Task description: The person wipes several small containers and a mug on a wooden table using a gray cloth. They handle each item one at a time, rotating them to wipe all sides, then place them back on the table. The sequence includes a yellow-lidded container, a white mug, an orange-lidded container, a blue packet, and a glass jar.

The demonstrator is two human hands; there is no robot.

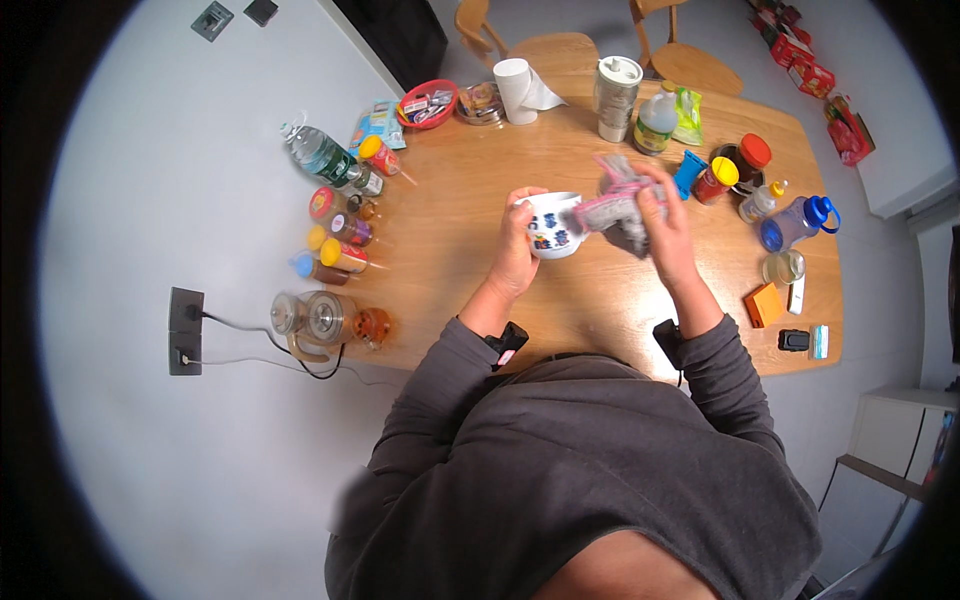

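Note:
A white ceramic cup (553, 225) with a blue printed pattern is tilted in my left hand (516, 244), above the middle of the table. My fingers wrap its left side, with the thumb near the rim. In my right hand (669, 225) is a bunched grey cloth (619, 206) with pink edging, blurred by motion. The cloth's left end is at the cup's right side; whether it touches the cup, I cannot tell. The far side of the cup and its handle, if any, are hidden.
A wooden table (465, 300) lies before me. Along its left stand a large water bottle (322, 154), several jars and a glass kettle (326, 319). Paper towels (515, 90) and a tumbler (618, 97) stand at the back. A blue bottle (791, 225) and orange box (764, 305) are right.

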